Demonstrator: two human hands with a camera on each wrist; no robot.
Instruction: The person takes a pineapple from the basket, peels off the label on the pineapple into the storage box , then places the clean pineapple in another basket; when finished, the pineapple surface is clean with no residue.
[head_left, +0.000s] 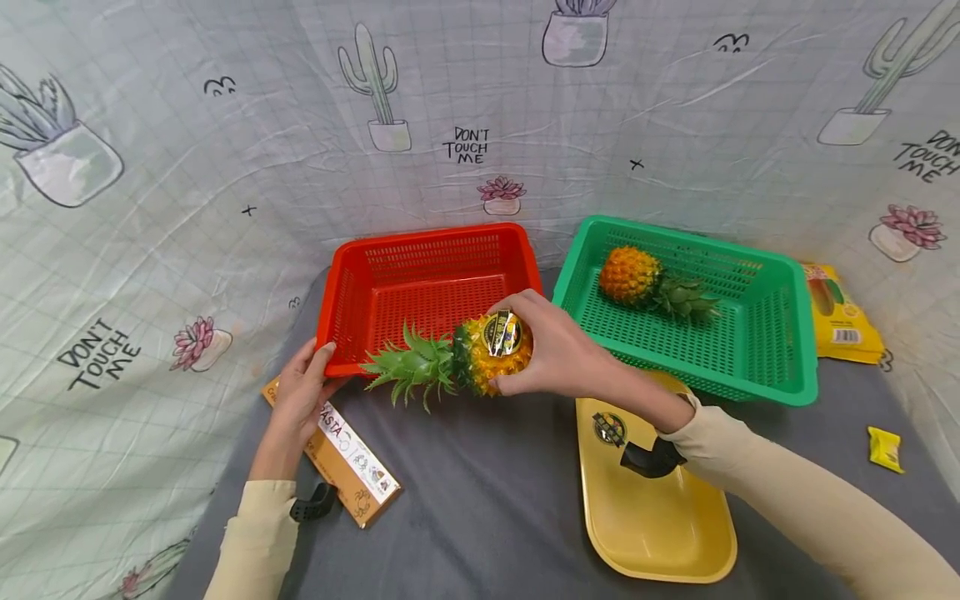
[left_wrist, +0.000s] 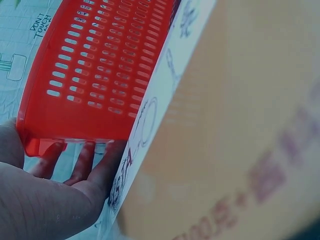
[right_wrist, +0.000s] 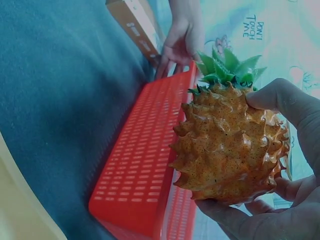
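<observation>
Head view: a dark grey cloth [head_left: 495, 517] lay below a white curtain [head_left: 262, 83] printed with potted cacti; clock directions were counted from the spiky orange-yellow pineapple [head_left: 476, 358] with a green leafy crown, 12 being toward the curtain.
Right hand [head_left: 558, 346]: pinched the pineapple's body, thumb at 1 side and fingers at the other.
Pineapple: held sideways, crown toward 9 o'clock, a shiny black-and-gold label [head_left: 503, 333] facing up; it overlapped the red basket's 5 o'clock rim in view, though touching could not be told.
Left hand [head_left: 303, 390]: at 9 o'clock, gripped the red basket's 7 o'clock corner, fingers hooked beneath the rim.
Red basket: rectangular slotted plastic basket [head_left: 435, 312], at 11 o'clock.
Green basket: rectangular slotted plastic basket [head_left: 765, 350], between 2 and 3 o'clock; a second pineapple [head_left: 628, 273] lay inside toward its 10 o'clock corner, crown toward 4.
Yellow tray: oblong, glossy, round-cornered tray [head_left: 656, 533] at 4 o'clock, partly under the right forearm, a round dark label [head_left: 610, 429] near its 11.
Pasta box: long orange-and-white carton [head_left: 352, 458] at 8 o'clock, beside the left forearm.
Yellow bag: printed plastic bag [head_left: 843, 325] at 3 o'clock, just beyond the green basket.
Small packet: bright yellow wrapper [head_left: 885, 450], between 3 and 4.
</observation>
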